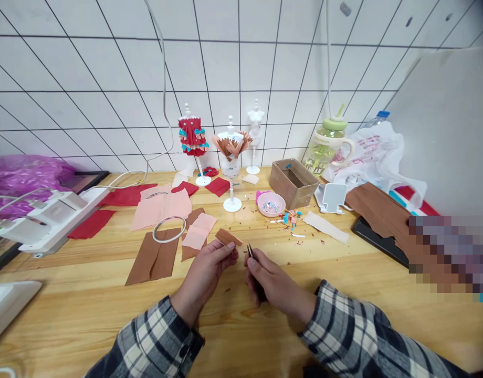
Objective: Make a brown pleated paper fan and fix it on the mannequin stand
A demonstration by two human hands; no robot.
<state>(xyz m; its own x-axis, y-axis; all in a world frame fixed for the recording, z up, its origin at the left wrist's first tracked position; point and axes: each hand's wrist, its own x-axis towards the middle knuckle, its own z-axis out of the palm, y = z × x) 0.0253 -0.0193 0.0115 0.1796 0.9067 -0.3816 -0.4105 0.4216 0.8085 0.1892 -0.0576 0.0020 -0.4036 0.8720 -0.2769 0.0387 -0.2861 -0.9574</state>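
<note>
My left hand [212, 265] pinches a small folded piece of brown crepe paper [229, 238] between thumb and fingers. Just to its right, my right hand [267, 278] is closed around dark-handled snips [250, 252], their metal tip pointing up and away from me. A small gap separates the tip from the paper. Beyond both hands stands a white mini mannequin [230, 170] wearing pointed brown and pink paper petals. Brown sheets [157, 257] and pink sheets [200, 231] lie left of my hands, with a metal ring [169, 229] resting partly on them.
Behind are a mannequin in a red ruffled dress [191, 137] and a bare mannequin [255, 131]. Rightward stand a pink bowl of beads [271, 205], a cardboard box [292, 184], a phone stand [333, 198] and a green-lidded jug [328, 144]. A power strip [64, 220] is left.
</note>
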